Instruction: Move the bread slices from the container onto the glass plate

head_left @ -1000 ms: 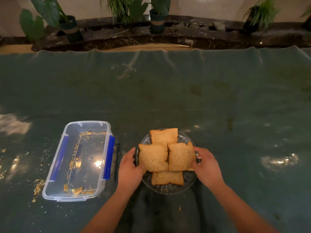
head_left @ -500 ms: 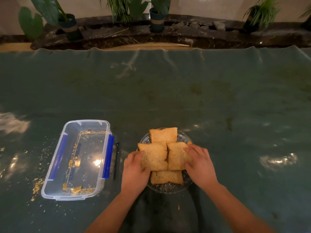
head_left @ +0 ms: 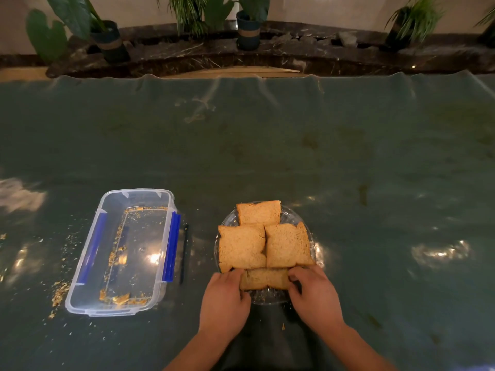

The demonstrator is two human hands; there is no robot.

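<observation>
Several brown bread slices [head_left: 288,243] lie overlapping on the round glass plate [head_left: 312,238] near the table's front edge. My left hand [head_left: 225,303] and my right hand [head_left: 314,295] pinch the two ends of the nearest slice [head_left: 265,278], which lies at the plate's near rim. The clear plastic container [head_left: 120,250] with blue side clips stands to the left and holds only crumbs.
Crumbs are scattered on the green table cover [head_left: 267,145] left of the container. A thin dark stick [head_left: 184,253] lies beside the container's right clip. Potted plants [head_left: 249,22] stand on a dark stone ledge beyond the table's far edge.
Both hands slid back from the plate's sides and the middle slices toward me. They now hold the nearest slice by its ends.
</observation>
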